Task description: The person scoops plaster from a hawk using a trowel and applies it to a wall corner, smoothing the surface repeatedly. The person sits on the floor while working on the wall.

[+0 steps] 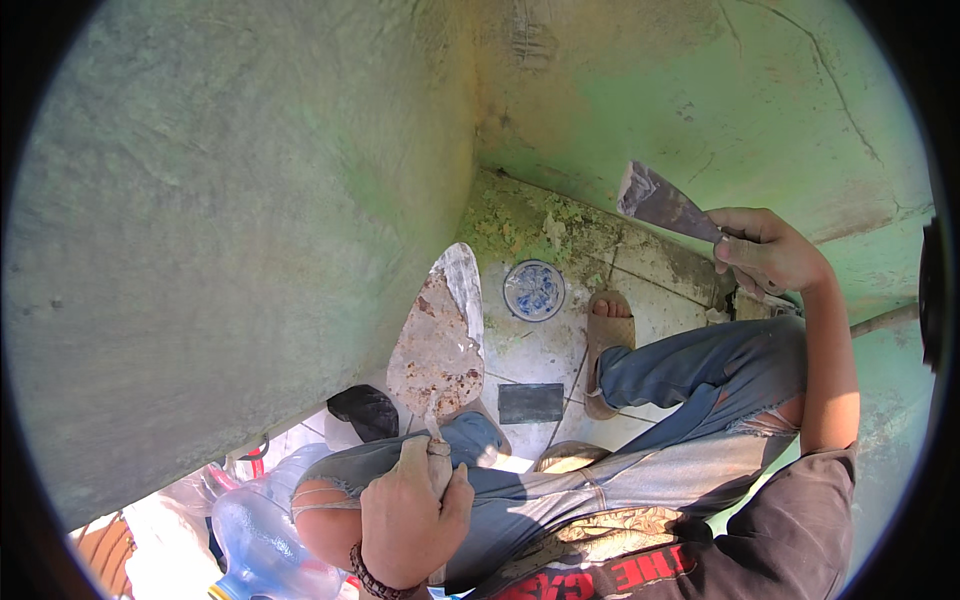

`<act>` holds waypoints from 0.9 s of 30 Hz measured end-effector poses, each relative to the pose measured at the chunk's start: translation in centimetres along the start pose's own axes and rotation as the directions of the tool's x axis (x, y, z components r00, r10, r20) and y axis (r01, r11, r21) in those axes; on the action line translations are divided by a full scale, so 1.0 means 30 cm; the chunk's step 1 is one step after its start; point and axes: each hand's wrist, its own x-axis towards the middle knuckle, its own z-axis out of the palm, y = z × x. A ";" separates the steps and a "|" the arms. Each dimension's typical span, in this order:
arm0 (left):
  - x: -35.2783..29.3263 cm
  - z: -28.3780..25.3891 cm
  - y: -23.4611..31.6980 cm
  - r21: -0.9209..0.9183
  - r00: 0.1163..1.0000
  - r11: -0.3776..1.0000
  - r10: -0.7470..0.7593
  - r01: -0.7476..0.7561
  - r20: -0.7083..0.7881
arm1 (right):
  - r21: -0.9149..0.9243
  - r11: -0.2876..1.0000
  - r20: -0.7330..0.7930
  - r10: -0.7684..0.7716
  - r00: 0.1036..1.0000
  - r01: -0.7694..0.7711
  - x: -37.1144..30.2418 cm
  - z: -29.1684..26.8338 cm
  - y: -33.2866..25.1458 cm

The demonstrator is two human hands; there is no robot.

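My left hand (412, 515) is closed round the handle of a pointed trowel (435, 345), held above my knee with its blade pointing away from me. The blade is rusty and spotted, with white paste along its right edge near the tip. Up at the right, my right hand (768, 252) grips a putty knife (668, 204) between thumb and fingers. Its widening dark blade points left, and whitish paste clings to the end. The two tools are well apart. The putty knife appears in front of the green wall (640, 110); whether it touches cannot be told.
On the dirty tiled floor (640, 372) sit a round container (534, 291) with blue and white contents and a dark rectangular block (531, 403). A black object (364, 412) lies by the left wall (230, 250). A clear plastic bottle (262, 545) is at lower left. My legs are bent.
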 end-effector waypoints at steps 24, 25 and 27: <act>0.321 0.604 -0.126 0.168 0.827 0.883 -0.469 0.438 0.310 | 0.336 0.848 -0.007 -0.432 0.902 0.409 0.107 0.051 -0.365; 0.345 0.685 -0.174 0.215 0.803 0.860 -0.509 0.463 0.309 | 0.342 0.843 0.003 -0.442 0.897 0.414 0.117 0.061 -0.377; 0.368 0.813 -0.262 0.313 0.749 0.807 -0.586 0.501 0.310 | 0.357 0.835 0.019 -0.455 0.890 0.419 0.119 0.079 -0.405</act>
